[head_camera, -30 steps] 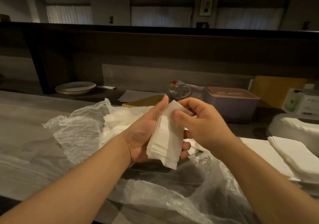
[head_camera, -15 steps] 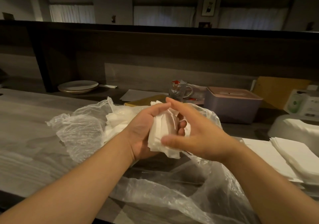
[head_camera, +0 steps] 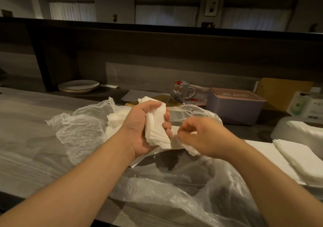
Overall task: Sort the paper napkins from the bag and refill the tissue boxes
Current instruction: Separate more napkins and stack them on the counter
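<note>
We see the left hand [head_camera: 139,128] gripping a napkin wad [head_camera: 157,130] over the bag [head_camera: 83,130]; the right hand [head_camera: 204,135] pinches another. Sorted stack [head_camera: 300,158] at three o'clock; box [head_camera: 234,109] at one o'clock looks unfilled.

Dim light is falling over a grey wood-grain table [head_camera: 26,121], with a dark raised ledge [head_camera: 157,34] running across behind it. Beyond, pale curtains [head_camera: 72,11] are glowing at the windows, and a small framed picture [head_camera: 211,7] is hanging on the far wall
</note>
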`<state>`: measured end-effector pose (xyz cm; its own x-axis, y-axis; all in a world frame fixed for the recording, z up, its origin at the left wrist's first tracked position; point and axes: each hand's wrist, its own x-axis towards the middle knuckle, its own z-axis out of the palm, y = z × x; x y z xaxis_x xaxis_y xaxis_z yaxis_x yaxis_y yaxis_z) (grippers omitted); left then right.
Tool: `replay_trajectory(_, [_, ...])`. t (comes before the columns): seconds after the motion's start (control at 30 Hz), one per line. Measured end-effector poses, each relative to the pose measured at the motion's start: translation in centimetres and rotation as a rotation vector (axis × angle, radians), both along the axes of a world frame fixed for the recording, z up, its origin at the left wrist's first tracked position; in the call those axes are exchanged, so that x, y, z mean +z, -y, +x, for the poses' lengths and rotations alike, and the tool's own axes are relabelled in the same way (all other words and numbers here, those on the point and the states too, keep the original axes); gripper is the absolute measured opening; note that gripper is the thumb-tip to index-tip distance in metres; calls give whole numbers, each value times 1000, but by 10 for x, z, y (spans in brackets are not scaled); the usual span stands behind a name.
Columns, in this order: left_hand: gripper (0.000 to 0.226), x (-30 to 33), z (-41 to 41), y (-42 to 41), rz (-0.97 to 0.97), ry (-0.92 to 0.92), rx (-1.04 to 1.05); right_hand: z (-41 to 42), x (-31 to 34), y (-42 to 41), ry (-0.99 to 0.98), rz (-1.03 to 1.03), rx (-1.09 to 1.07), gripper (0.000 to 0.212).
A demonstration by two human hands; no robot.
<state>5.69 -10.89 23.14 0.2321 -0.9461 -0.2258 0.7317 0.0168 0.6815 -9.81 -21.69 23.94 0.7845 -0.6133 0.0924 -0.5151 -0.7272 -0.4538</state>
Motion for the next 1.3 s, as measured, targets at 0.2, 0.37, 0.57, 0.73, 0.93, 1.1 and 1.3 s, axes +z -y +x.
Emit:
replay_trajectory(0.2, [39,1,-3,0,23,-2,17,1,-8,5,-208,-155,-79,64])
replay_trajectory(0.37, [37,0,-1,2,43,23,8,4,-11,7,-257,-240,-99,64])
replay_trajectory(0.57, [40,-2,0,3,49,47,-6,-2,-10,10,-214,-251,-151,68])
replay_trajectory(0.73, [43,-3,0,3,66,43,1,0,-9,13,-140,-182,-229,54])
replay_trajectory(0.93, [40,-3,0,3,49,48,-4,-1,3,17,-277,-180,-242,58])
replay_trajectory(1.1, [37,-3,0,2,69,42,0,-3,9,15,-113,-112,-263,53])
replay_trajectory(1.3, [38,-2,-2,2,92,55,14,-6,-1,20,179,-149,-293,34])
